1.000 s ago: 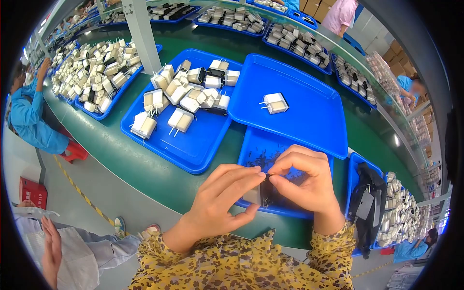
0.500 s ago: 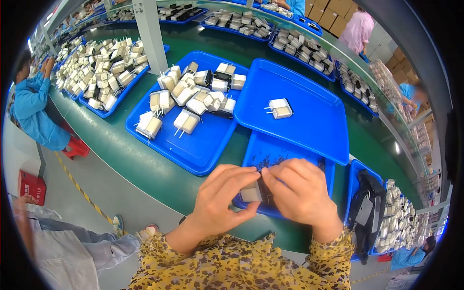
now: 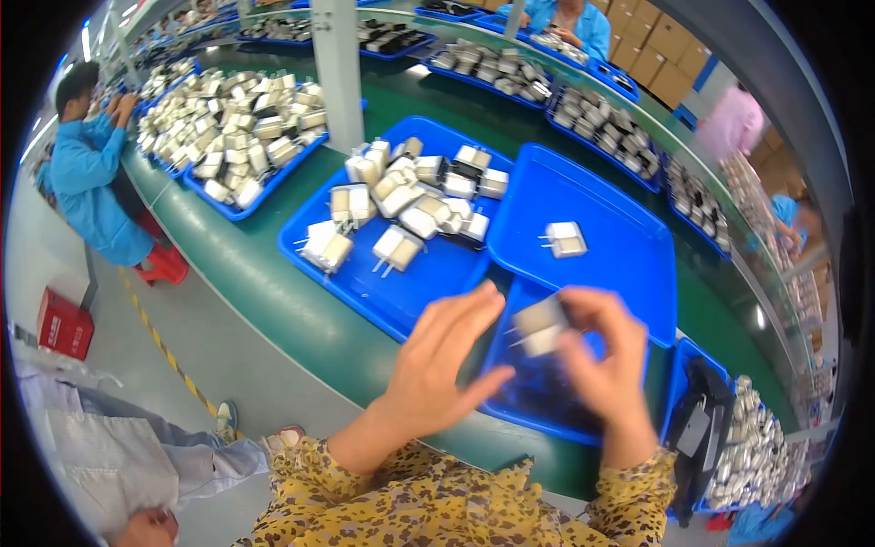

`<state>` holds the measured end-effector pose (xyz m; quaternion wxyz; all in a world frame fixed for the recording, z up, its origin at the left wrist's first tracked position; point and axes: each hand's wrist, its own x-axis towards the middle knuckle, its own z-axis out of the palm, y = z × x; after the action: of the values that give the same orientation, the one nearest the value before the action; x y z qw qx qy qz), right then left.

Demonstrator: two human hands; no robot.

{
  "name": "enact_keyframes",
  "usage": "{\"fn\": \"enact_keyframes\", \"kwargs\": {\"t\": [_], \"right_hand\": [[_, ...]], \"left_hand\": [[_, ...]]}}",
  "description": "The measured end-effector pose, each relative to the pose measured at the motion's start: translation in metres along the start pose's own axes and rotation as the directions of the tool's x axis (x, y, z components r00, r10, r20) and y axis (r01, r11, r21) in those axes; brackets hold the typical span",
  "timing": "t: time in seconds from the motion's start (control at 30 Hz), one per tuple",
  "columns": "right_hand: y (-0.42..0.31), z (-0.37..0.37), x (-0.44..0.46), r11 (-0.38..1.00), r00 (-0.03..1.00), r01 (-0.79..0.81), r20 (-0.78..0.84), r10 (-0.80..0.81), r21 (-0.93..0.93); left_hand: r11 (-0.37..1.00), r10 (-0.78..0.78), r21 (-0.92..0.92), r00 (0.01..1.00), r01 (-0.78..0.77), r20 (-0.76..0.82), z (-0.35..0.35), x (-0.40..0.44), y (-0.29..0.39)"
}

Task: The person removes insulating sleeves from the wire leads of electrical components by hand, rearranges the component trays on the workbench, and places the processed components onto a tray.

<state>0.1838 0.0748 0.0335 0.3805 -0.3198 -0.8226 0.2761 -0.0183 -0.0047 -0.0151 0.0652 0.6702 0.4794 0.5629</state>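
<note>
My right hand (image 3: 606, 356) holds a white-and-beige pronged block (image 3: 540, 325) between thumb and fingers, blurred by motion, above the lower blue tray (image 3: 592, 435). Small dark bits lie in that tray, partly hidden by the hand. To the left, my left hand (image 3: 444, 360) has its thumb apart from the fingers and nothing in it. A similar block (image 3: 566, 239) lies alone in the upper blue tray (image 3: 629, 264), which overlaps the lower one. More blocks (image 3: 397, 248) sit in a heap in the blue tray (image 3: 365, 296) at left.
A grey post (image 3: 337, 82) stands behind the left tray. Heaped blocks (image 3: 246, 118) fill a tray at far left. At right are a dark cloth (image 3: 697, 428) and another heap (image 3: 747, 456). A person in blue (image 3: 91, 182) sits left; another person's hand (image 3: 150, 529) shows lower left.
My right hand has taken hold of the block and lifted it. The left hand's thumb and fingers have spread and come away from it. The view has shifted, moving the trays rightward and down.
</note>
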Motion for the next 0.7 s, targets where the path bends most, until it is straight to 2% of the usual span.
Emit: {"fn": "enact_keyframes", "kwargs": {"t": [0.07,0.17,0.2,0.23,0.3,0.33,0.37,0.4,0.43,0.47,0.5,0.53,0.57,0.6,0.63,0.67,0.7], "right_hand": [[0.031,-0.022,0.016,0.976,0.974,-0.182,-0.114,0.196,0.119],[0.095,-0.051,0.036,0.927,0.91,-0.334,-0.197,0.364,0.172],[0.112,-0.055,0.038,0.93,0.916,-0.324,-0.19,0.354,0.174],[0.125,-0.057,0.038,0.909,0.891,-0.379,-0.2,0.409,0.171],[0.135,-0.056,0.04,0.889,0.866,-0.427,-0.206,0.455,0.167],[0.135,-0.055,0.04,0.885,0.863,-0.459,-0.196,0.466,0.085],[0.136,-0.053,0.039,0.873,0.857,-0.488,-0.19,0.479,0.002],[0.138,-0.052,0.039,0.888,0.907,-0.402,-0.232,0.352,-0.223],[0.138,-0.052,0.037,0.889,0.908,-0.401,-0.229,0.352,-0.224],[0.134,-0.051,0.035,0.84,0.958,-0.187,-0.282,0.042,-0.51],[0.123,-0.048,0.035,0.656,0.933,0.003,-0.234,-0.274,-0.755],[0.106,-0.045,0.034,0.657,0.932,0.008,-0.233,-0.278,-0.754],[0.081,-0.04,0.031,0.835,0.977,-0.025,-0.191,-0.096,-0.55],[0.058,-0.034,0.026,0.945,0.992,-0.099,-0.1,0.071,-0.313],[0.04,-0.025,0.021,0.963,0.995,-0.043,0.078,0.066,-0.266],[0.024,-0.018,0.016,0.966,0.949,-0.058,0.285,0.132,-0.254],[0.014,-0.01,0.011,0.968,0.876,-0.032,0.46,0.147,-0.248]], "left_hand": [[0.968,-0.078,0.241,0.997,0.073,0.013,-0.013,0.003,-0.018],[0.731,-0.171,0.664,0.984,0.157,-0.044,-0.028,0.006,-0.051],[0.686,-0.157,0.711,0.985,0.156,-0.065,-0.03,0.005,-0.062],[0.68,-0.157,0.715,0.985,0.165,-0.077,-0.032,0.004,-0.063],[0.724,-0.234,0.668,0.972,0.172,0.004,-0.032,0.003,-0.065],[0.746,-0.165,0.649,0.986,0.148,-0.034,-0.031,0.003,-0.065],[0.744,-0.167,0.651,0.985,0.151,-0.038,-0.032,0.004,-0.063],[0.747,-0.215,0.64,0.976,0.182,-0.026,-0.033,0.006,-0.059],[0.748,-0.264,0.629,0.965,0.213,-0.013,-0.033,0.007,-0.058],[0.766,-0.215,0.612,0.976,0.196,-0.043,-0.031,0.007,-0.064],[0.764,-0.215,0.615,0.975,0.198,-0.048,-0.03,0.007,-0.067],[0.777,-0.312,0.574,0.95,0.258,-0.004,-0.029,0.008,-0.07],[0.783,-0.404,0.534,0.914,0.319,0.047,-0.029,0.008,-0.07],[0.783,-0.402,0.535,0.915,0.317,0.047,-0.028,0.007,-0.069],[0.841,-0.345,0.44,0.938,0.316,-0.013,-0.029,0.007,-0.066],[0.891,-0.292,0.34,0.953,0.3,-0.075,-0.029,0.006,-0.063],[0.893,-0.285,0.342,0.956,0.291,-0.069,-0.028,0.006,-0.058]]}}
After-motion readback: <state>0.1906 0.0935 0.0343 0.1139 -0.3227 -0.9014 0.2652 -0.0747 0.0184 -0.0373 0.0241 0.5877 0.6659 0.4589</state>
